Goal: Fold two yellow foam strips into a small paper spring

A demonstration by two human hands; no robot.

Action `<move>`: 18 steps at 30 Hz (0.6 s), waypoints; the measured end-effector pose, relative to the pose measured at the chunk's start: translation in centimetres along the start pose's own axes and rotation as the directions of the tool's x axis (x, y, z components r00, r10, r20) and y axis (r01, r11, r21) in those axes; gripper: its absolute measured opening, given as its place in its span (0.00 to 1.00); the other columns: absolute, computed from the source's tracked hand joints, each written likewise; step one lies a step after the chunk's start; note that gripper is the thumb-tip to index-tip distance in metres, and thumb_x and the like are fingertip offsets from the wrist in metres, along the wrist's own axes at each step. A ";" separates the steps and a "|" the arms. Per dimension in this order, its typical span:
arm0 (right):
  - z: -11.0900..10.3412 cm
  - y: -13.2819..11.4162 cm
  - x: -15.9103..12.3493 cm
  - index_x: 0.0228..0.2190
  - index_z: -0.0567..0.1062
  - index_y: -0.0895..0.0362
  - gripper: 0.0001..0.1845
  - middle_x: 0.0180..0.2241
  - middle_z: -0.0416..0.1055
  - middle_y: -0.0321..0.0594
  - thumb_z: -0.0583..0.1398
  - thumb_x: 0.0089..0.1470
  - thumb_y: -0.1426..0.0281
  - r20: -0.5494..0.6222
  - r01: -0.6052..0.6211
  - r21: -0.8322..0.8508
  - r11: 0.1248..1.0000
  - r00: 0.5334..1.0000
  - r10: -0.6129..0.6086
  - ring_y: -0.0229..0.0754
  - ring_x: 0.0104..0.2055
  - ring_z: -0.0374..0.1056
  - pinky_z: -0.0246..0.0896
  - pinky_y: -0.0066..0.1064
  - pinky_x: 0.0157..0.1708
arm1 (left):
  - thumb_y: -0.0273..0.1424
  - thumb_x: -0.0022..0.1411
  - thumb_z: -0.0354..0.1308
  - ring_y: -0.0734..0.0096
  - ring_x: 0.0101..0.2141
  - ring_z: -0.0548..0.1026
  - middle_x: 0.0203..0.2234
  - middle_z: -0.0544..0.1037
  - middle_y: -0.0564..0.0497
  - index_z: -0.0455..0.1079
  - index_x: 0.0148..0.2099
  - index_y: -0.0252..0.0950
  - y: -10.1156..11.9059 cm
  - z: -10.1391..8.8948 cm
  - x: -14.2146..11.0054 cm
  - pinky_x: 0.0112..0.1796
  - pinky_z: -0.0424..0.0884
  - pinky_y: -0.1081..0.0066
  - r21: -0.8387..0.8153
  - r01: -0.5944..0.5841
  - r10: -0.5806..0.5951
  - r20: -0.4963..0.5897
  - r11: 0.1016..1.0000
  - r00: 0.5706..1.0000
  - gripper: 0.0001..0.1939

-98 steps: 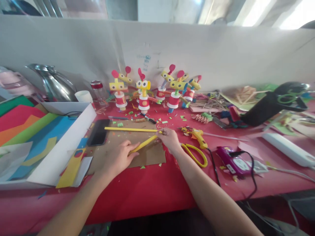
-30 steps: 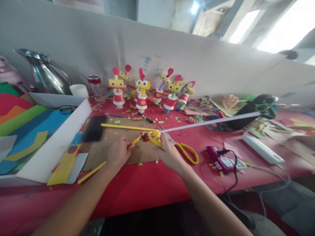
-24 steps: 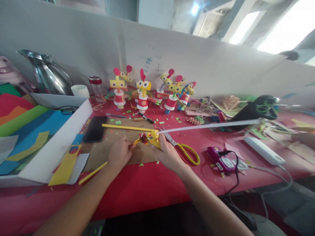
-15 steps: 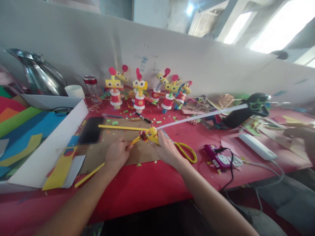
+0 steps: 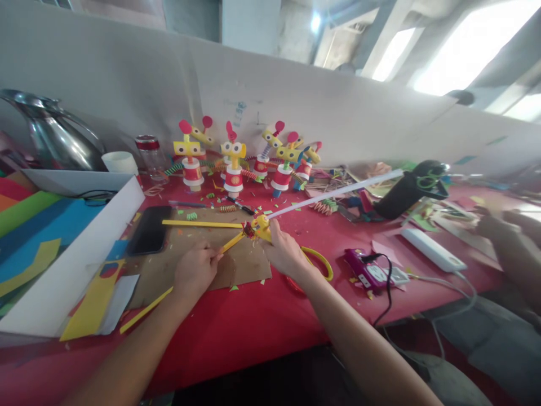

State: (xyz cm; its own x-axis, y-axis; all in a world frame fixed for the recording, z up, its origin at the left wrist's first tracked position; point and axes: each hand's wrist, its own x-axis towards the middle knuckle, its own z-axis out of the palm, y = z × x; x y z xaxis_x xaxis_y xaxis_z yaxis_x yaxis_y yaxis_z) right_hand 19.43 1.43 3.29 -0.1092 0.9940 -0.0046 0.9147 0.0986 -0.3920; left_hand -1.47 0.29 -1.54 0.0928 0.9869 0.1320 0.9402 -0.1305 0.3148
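Note:
My left hand (image 5: 196, 270) pinches the near end of a yellow paper strip (image 5: 231, 243) above a brown cardboard sheet (image 5: 249, 265). A second yellow strip (image 5: 198, 224) runs left from the same spot, so the two form a narrow V. My right hand (image 5: 285, 248) is closed around a yellow hot glue gun (image 5: 262, 225), its dark, smudged nozzle end at the strips' meeting point. From the gun's back a long translucent glue stick (image 5: 338, 193) sticks out. Beside my right wrist lies a yellow loop handle (image 5: 323, 262), apparently of scissors, partly hidden by my arm.
Several paper-cup figures (image 5: 233, 175) stand along the back wall. Left are a black phone (image 5: 150, 230), a white box (image 5: 80, 254) of coloured paper and a steel jug (image 5: 63, 135). Right are a purple power socket (image 5: 366, 268), a white power bank (image 5: 433, 250) and another person's hand (image 5: 494, 225).
The whole view has shifted slightly. My hands keep their holds on the strip and the glue gun. At the right, another person's hands have come further into view.

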 end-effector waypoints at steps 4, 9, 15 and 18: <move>0.1 0.1 0.0 0.52 0.55 0.57 0.23 0.35 0.74 0.50 0.48 0.55 0.66 -0.021 -0.003 -0.028 1.000 1.000 0.002 0.55 0.35 0.71 0.56 0.36 0.32 | 0.39 0.65 0.45 0.70 0.30 0.71 0.34 0.74 0.48 0.78 0.39 0.40 0.0 0.0 0.0 0.29 0.60 0.71 0.014 -0.002 0.002 0.002 1.000 1.000 0.20; 0.1 0.3 0.0 0.50 0.57 0.55 0.22 0.35 0.74 0.48 0.50 0.54 0.66 -0.041 -0.032 0.033 0.999 0.999 0.033 0.52 0.35 0.71 0.56 0.34 0.32 | 0.40 0.65 0.44 0.70 0.30 0.71 0.32 0.73 0.49 0.78 0.34 0.39 -0.1 0.0 0.0 0.29 0.59 0.71 0.022 -0.015 0.015 -0.011 1.000 1.000 0.21; -0.9 4.5 1.7 0.41 0.62 0.53 0.18 0.28 0.72 0.38 0.57 0.48 0.61 -0.129 -0.121 0.531 0.838 0.967 0.221 0.41 0.22 0.66 0.58 0.31 0.24 | 0.38 0.66 0.42 0.70 0.28 0.72 0.34 0.74 0.49 0.77 0.39 0.41 0.3 -0.1 -0.4 0.26 0.57 0.70 0.105 -0.033 0.035 -0.012 0.994 0.999 0.20; -1.5 8.4 3.5 0.37 0.64 0.55 0.16 0.28 0.72 0.39 0.59 0.45 0.64 -0.101 -0.182 0.734 0.654 0.923 0.371 0.37 0.19 0.64 0.60 0.30 0.23 | 0.35 0.66 0.42 0.67 0.30 0.72 0.33 0.74 0.49 0.76 0.40 0.40 0.5 -0.1 -0.6 0.26 0.58 0.68 0.189 -0.111 0.122 -0.048 0.976 0.991 0.19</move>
State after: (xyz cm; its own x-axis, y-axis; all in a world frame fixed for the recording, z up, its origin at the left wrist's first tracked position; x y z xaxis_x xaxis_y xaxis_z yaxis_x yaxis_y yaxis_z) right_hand 27.38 5.80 1.37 0.2775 0.9591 -0.0568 0.3324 -0.1513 -0.9309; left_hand -1.12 -0.34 -1.41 0.1912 0.9578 0.2147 0.9690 -0.2191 0.1143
